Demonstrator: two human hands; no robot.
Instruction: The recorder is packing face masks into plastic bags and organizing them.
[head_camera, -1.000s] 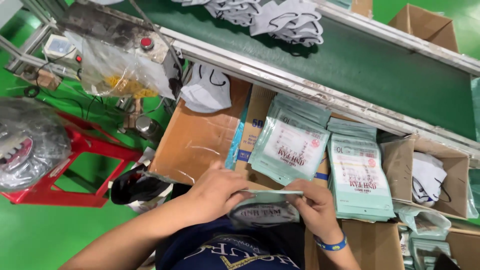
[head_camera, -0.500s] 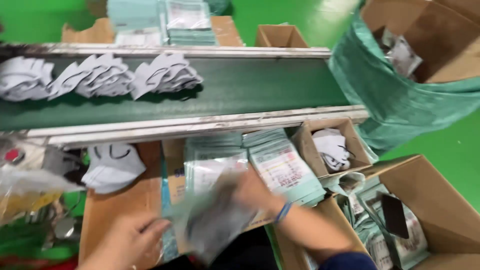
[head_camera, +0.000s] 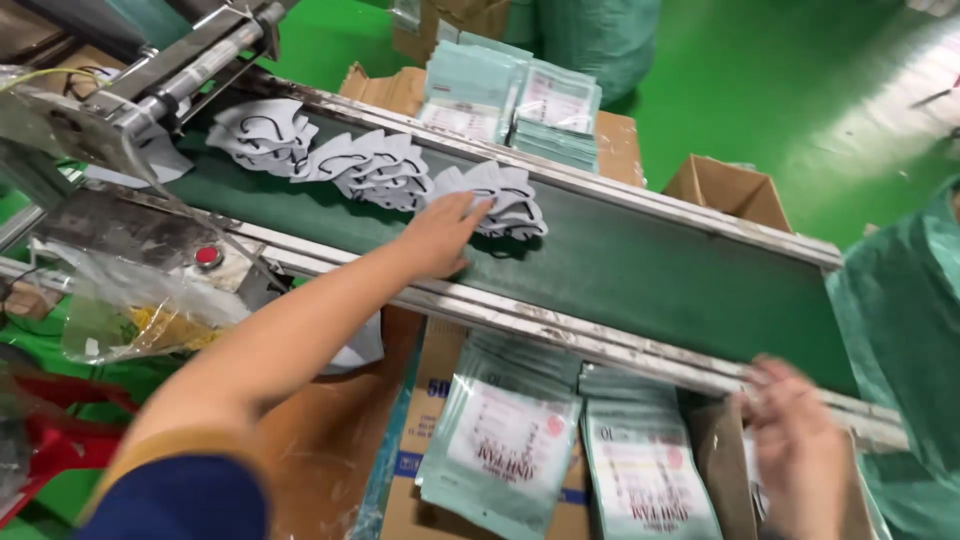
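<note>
Left hand (head_camera: 440, 235) flat and open, fingertips on a fanned stack of white face masks (head_camera: 500, 200) on the green conveyor belt (head_camera: 640, 265); nothing is clasped yet.

The right hand (head_camera: 795, 460), blurred, hangs on the near side of the belt by an open cardboard box (head_camera: 715, 470); whether its fingers hold anything cannot be told. Further stacks of masks (head_camera: 330, 155) lie along the belt toward its machine end, and teal printed pouches (head_camera: 505, 445) lie just below the belt's near rail. Risks as I judge them: an open palm pressing one edge could splay the fan, so only the top masks lift and the rest stay behind; loose ear loops might snag a neighbouring stack; a long reach over the rail could drag masks off the near edge.
</note>
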